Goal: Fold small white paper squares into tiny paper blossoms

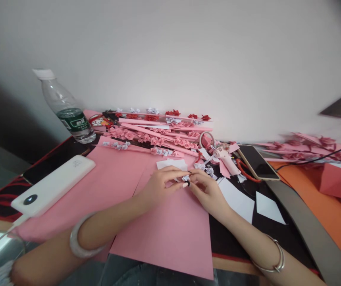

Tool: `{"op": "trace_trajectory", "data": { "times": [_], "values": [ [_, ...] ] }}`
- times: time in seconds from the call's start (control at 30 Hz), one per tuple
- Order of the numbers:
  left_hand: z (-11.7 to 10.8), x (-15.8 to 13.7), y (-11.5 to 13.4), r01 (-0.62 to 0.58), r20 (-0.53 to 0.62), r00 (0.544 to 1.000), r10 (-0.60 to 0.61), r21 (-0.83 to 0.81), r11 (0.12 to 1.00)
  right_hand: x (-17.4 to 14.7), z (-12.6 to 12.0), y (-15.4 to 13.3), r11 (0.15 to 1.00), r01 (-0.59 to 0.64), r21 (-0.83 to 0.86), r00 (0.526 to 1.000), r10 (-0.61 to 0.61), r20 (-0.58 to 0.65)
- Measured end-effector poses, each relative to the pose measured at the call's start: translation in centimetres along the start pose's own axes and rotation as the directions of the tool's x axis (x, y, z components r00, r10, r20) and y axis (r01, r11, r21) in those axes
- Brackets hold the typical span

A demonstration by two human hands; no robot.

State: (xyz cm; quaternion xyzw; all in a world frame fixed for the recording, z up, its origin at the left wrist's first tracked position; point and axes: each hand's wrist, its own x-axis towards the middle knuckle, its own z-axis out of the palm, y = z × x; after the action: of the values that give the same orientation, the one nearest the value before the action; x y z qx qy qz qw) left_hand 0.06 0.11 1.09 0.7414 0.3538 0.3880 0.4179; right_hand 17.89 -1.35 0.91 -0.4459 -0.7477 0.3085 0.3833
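Observation:
Between my fingertips is a small white paper flower point(185, 178), pinched from both sides and partly covered by the fingers. My left hand point(164, 182) grips it from the left, thumb and forefinger closed together. From the right, my right hand point(207, 190) closes thumb and fingers on the same flower. Both hands are over pink paper sheets point(170, 234) on the table. Just behind the fingers, other white paper flowers point(209, 171) and a white paper piece point(172, 163) lie close by.
Pink paper stems with flowers point(155, 139) are heaped along the wall. A water bottle point(69, 111) and a white power bank point(54, 184) stand and lie left. Right are a pink glue gun point(228, 161), a phone point(256, 161), white paper point(237, 200) and orange paper point(322, 214).

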Motion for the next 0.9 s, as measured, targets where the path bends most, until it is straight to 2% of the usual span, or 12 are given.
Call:
{"op": "trace_trajectory", "data": {
  "times": [0.17, 0.33, 0.57, 0.73, 0.9],
  "values": [
    [0.0, 0.1, 0.2, -0.005, 0.008, 1.0, 0.005, 0.002, 1.0, -0.1, 0.1, 0.0, 0.999, 0.003, -0.047, 1.0, -0.002, 0.026],
    [-0.1, 0.1, 0.2, 0.022, -0.003, 1.0, -0.022, 0.007, 1.0, -0.2, 0.1, 0.0, 0.993, 0.08, -0.086, 0.995, -0.075, 0.059],
    [-0.1, 0.1, -0.1, 0.042, -0.011, 0.999, -0.043, -0.048, 0.998, -0.3, 0.1, 0.0, 0.988, 0.112, -0.108, 0.988, -0.099, 0.122],
    [-0.1, 0.2, -0.6, 0.13, -0.064, 0.988, -0.138, -0.12, 0.984, -0.2, 0.0, 0.2, 0.981, 0.13, -0.141, 0.99, -0.12, 0.08],
    [-0.1, 0.2, -1.1, 0.156, -0.144, 0.973, -0.179, -0.156, 0.975, -0.2, -0.4, 0.3, 0.98, 0.109, -0.165, 0.994, -0.11, 0.002]
  ]
}}
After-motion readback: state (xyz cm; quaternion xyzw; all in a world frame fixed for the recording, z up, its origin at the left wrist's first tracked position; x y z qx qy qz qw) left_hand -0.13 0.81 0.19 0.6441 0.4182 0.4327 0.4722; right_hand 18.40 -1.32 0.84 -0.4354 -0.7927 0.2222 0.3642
